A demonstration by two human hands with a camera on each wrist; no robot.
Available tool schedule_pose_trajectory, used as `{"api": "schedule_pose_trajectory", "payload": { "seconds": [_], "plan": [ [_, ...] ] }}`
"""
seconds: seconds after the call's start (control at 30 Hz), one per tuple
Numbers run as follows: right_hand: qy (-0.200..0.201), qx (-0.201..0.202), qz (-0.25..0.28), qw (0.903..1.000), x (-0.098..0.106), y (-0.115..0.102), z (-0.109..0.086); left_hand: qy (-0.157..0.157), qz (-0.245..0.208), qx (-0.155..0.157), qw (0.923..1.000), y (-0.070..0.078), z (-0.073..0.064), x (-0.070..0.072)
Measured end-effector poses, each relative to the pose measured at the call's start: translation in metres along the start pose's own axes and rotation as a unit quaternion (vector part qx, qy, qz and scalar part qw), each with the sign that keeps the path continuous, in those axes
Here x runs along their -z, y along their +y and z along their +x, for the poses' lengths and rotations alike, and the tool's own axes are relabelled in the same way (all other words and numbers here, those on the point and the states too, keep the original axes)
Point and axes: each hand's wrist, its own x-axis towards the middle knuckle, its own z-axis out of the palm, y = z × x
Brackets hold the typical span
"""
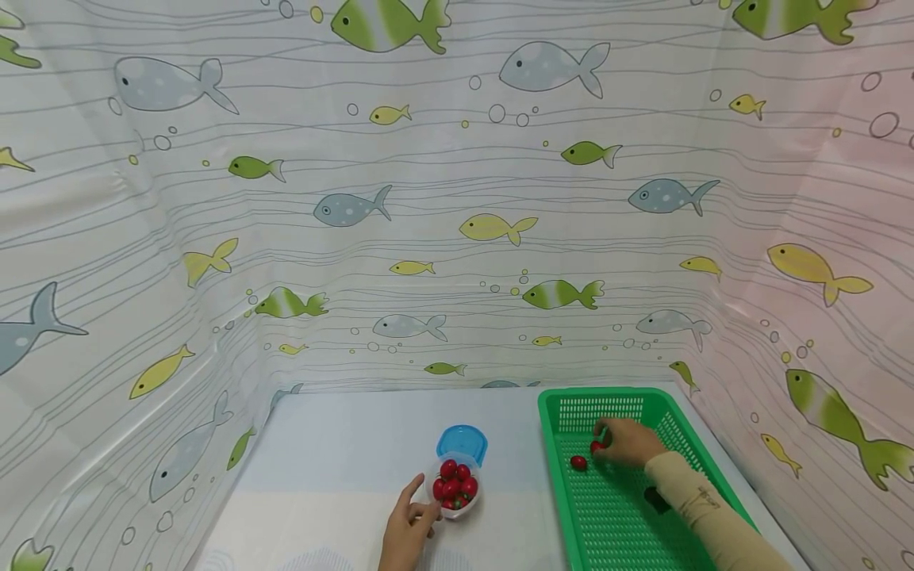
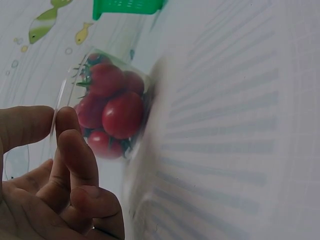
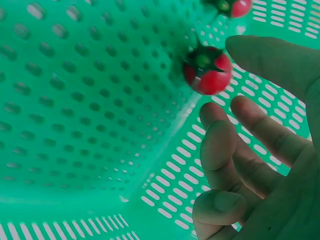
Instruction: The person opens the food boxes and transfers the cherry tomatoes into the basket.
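Note:
At the table's front, my left hand (image 1: 407, 530) pinches the rim of a small clear plastic cup (image 2: 65, 92) between thumb and finger. Several red cherry tomatoes (image 2: 122, 115) with green stems fill the cup. Its blue lid (image 1: 462, 441) lies open at the far side. Over the green basket (image 1: 553, 444), my right hand (image 1: 630, 442) reaches down with thumb and fingers spread beside a cherry tomato (image 3: 215, 80). The thumb tip is close against that tomato, while the fingers stand apart from it. Another cherry tomato (image 1: 578, 462) lies nearby on the basket floor.
The slotted basket stands on the right of the white table (image 1: 321, 468), its walls rising around my right hand. Fish-patterned sheeting (image 1: 485, 301) encloses the back and both sides. A dark object (image 1: 655, 500) shows under the right sleeve (image 1: 696, 496).

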Motion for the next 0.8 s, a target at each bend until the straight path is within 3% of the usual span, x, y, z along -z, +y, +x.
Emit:
{"api": "schedule_pose_trajectory", "payload": {
  "seconds": [0.23,0.4,0.6,0.8],
  "plan": [
    [0.021,0.013,-0.003,0.9997,0.013,-0.014,0.004,0.001,0.002,0.002,1.0000,0.000,-0.001,-0.001],
    [0.060,0.061,-0.005,0.9963,0.020,-0.033,0.010,0.003,0.002,0.006,1.0000,0.000,0.000,-0.001],
    [0.105,0.136,-0.007,0.9851,0.024,-0.064,0.016,0.001,-0.002,0.003,1.0000,0.000,0.000,0.000],
    [0.106,0.158,0.005,0.9817,0.029,-0.108,0.020,0.004,0.006,0.008,0.9999,0.001,0.000,0.001]
  ]
}}
